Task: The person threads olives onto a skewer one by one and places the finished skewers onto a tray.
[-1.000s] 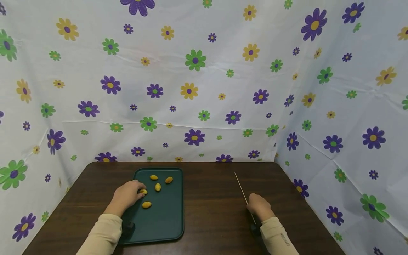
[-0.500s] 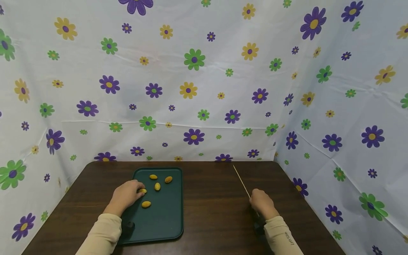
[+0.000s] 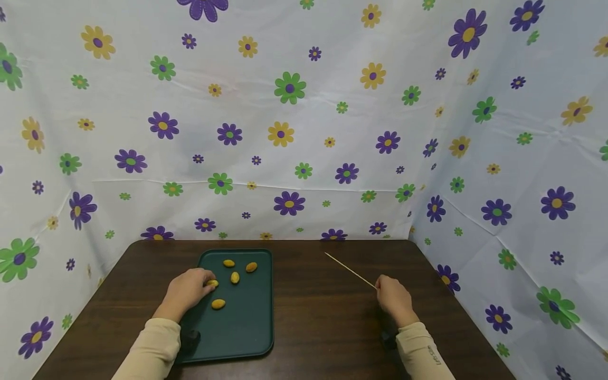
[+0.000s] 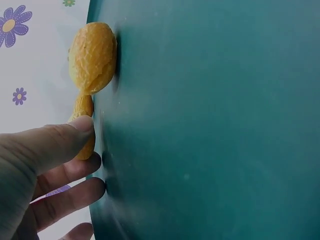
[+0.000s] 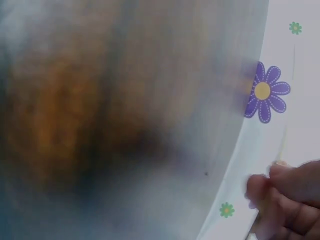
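Observation:
My left hand (image 3: pixel 187 292) reaches over the left edge of a dark green tray (image 3: pixel 247 332). Its thumb and fingers pinch a small yellow oval fruit (image 3: pixel 212 283) with wrinkled skin. In the left wrist view the thumb tip lies across this fruit (image 4: pixel 87 147), while a larger-looking wrinkled fruit (image 4: pixel 93 57) sits just beyond. To the right of the tray, my right hand (image 3: pixel 394 301) holds a thin wooden skewer (image 3: pixel 349 269) between thumb and fingertips, its far end slanting up and left. The right wrist view shows those fingers (image 5: pixel 287 192) pinched together, with the skewer faint above them.
Several other yellow fruits (image 3: pixel 235 277) lie spread over the upper half of the tray. The tray stands on the left part of a dark brown wooden table (image 3: pixel 313 316). A white flower-print cloth (image 3: pixel 304 153) hangs behind and along both sides.
The right hand has shifted slightly right and up, and the skewer has swung so its far end points more to the left, toward the tray. The left hand has stayed in place.

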`<state>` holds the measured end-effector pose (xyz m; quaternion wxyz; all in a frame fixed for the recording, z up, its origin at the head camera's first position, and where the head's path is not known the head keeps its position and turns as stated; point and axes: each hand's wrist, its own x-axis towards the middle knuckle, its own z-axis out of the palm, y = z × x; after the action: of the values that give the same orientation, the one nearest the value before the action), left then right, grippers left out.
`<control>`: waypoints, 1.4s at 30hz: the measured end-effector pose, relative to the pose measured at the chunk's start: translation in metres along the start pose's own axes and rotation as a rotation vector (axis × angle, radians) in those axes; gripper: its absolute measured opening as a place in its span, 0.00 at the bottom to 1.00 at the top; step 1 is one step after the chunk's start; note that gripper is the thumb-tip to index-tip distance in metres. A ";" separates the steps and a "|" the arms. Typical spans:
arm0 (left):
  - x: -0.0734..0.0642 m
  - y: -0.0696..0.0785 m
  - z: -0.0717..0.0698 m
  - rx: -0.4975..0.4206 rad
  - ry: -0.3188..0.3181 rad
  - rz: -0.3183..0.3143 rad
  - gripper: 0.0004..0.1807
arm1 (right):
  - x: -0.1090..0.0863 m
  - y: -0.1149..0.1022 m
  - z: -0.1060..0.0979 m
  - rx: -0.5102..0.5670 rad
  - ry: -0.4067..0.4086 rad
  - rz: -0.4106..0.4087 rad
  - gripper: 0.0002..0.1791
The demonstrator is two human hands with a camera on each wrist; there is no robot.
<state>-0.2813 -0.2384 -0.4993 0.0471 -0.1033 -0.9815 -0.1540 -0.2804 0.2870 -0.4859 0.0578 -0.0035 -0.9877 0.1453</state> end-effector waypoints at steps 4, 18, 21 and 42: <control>0.000 0.001 -0.001 -0.009 0.000 -0.006 0.10 | 0.003 0.005 0.004 -0.022 0.107 -0.029 0.02; 0.000 0.001 -0.003 -0.003 0.011 0.013 0.10 | 0.011 0.015 -0.003 0.208 0.196 0.008 0.01; 0.001 0.001 -0.002 -0.006 0.015 0.014 0.10 | 0.014 0.018 -0.001 0.253 0.224 0.006 0.03; -0.002 -0.002 0.003 -0.033 0.013 -0.012 0.12 | 0.024 0.020 0.004 0.324 0.176 0.074 0.06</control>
<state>-0.2800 -0.2396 -0.5024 0.0509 -0.0974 -0.9791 -0.1713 -0.3045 0.3059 -0.4927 0.1382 -0.0431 -0.9417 0.3037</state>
